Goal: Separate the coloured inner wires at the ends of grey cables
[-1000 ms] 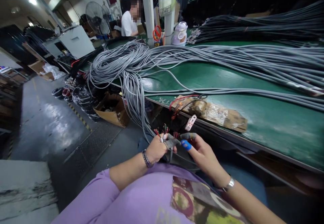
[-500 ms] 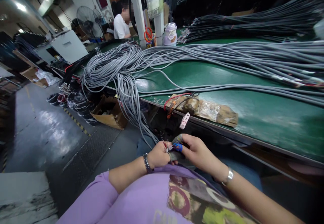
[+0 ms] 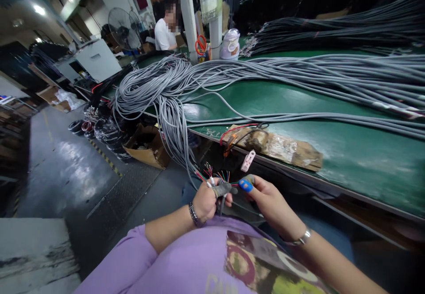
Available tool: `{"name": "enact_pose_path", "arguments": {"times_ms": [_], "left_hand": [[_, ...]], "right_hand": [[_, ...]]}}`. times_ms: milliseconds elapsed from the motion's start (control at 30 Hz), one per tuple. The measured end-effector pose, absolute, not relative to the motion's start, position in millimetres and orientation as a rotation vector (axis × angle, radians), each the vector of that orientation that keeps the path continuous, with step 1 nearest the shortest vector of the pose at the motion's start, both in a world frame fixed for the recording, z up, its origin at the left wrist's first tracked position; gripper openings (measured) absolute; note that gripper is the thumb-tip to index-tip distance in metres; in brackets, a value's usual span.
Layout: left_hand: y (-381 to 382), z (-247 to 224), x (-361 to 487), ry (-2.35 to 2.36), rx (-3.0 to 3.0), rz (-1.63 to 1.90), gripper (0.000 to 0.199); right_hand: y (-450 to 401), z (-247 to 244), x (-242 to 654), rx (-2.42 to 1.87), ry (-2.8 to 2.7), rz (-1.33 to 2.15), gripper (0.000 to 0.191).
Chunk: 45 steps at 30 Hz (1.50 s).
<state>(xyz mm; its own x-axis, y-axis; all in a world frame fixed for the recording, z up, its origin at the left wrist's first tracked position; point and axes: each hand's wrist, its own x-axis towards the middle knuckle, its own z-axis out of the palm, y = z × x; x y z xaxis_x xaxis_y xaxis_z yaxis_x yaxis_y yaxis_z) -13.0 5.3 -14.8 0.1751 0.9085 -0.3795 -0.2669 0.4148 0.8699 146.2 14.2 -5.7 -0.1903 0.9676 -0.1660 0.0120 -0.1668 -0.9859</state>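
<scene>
My left hand (image 3: 203, 202), in grey fingertip covers, is closed around a grey cable (image 3: 222, 204) in front of my body. Thin coloured wires (image 3: 224, 177) fan out above its thumb. Close on the right, my right hand (image 3: 267, 192) pinches the tips of a few wires between thumb and forefinger, pulled out sideways. A blue cover (image 3: 245, 185) wraps that thumb; the forefinger has a grey one. Beside the left hand, other stripped cable ends (image 3: 206, 176) show red and white wires. They lie by the bundle of grey cables (image 3: 174, 128) hanging off the table edge.
Long grey cables (image 3: 299, 75) run along the green table (image 3: 348, 152). Taped cardboard (image 3: 282, 148), an orange clip (image 3: 229, 145) and a pale tag (image 3: 248, 161) lie at its edge. An open carton (image 3: 151, 152) stands on the floor. A person (image 3: 163, 35) sits at the back.
My hands have moved apart, the right one drawing wires sideways. The coloured wires now stand spread above my left thumb. The view has shifted slightly to the left.
</scene>
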Motion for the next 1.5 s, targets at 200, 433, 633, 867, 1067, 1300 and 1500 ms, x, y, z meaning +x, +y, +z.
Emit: {"name": "enact_pose_path", "arguments": {"times_ms": [200,433,633,867,1067,1300,1500], "left_hand": [[7.8,-12.9,-9.9,1.078,0.741,1.020,0.043],[10.7,-11.0,-14.1,1.144,0.880,1.031,0.038],[23.7,-1.4,-23.8,1.077,0.973,0.894,0.040],[51.7,14.3,-36.7,0.855,1.024,0.524,0.031],[79.0,21.6,-30.9,0.731,1.132,0.273,0.027],[106.5,20.6,-28.5,0.680,1.190,0.095,0.027],[113.1,23.9,-25.3,0.609,1.190,-0.016,0.023]], "right_hand": [[11.1,-2.6,150.4,-1.266,-1.384,1.333,0.041],[9.6,-4.9,151.5,-1.187,-1.443,1.326,0.034],[8.4,-6.7,157.8,-1.120,-1.366,1.452,0.036],[32.7,-19.8,173.7,-0.971,-0.777,1.671,0.045],[59.3,-11.1,167.0,-0.814,-0.725,1.912,0.048],[64.8,-3.8,153.6,-0.829,-0.745,1.757,0.037],[60.3,-13.8,145.9,-0.991,-0.855,1.356,0.046]]}}
